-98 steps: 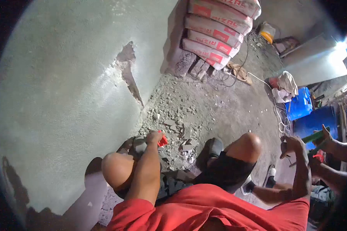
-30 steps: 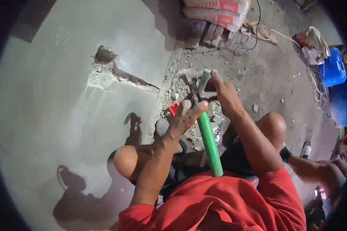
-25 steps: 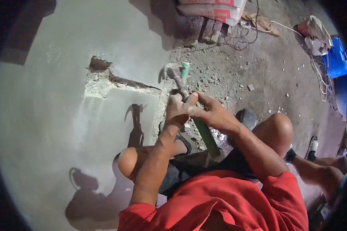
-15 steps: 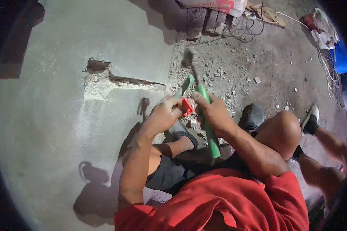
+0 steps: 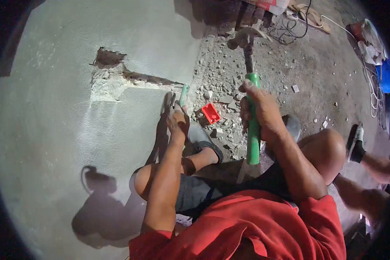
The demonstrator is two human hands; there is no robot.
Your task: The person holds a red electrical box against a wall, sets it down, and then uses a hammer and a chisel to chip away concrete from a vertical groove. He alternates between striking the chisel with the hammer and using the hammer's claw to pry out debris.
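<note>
My right hand (image 5: 262,110) is wrapped round the green handle of a claw hammer (image 5: 252,130), its metal head raised over the rubble. Close to the wall, my left hand (image 5: 177,120) grips a green-ended tool (image 5: 184,94), whose tip meets the wall near the right end of a chipped groove (image 5: 154,80). The groove runs left to a rough square hole (image 5: 108,58) in the grey wall (image 5: 130,125). A small red box (image 5: 210,113) lies on the rubble between my hands.
Broken rubble (image 5: 221,73) covers the floor beside the wall. My shoes stand in it. A sack (image 5: 268,5), cables and a board lie at the top. Another person's legs (image 5: 370,167) are at the right, below a blue container (image 5: 386,76).
The red box has left my left hand and now lies on the rubble. My left hand has moved to the wall with the green tool. The hammer has moved right, away from it.
</note>
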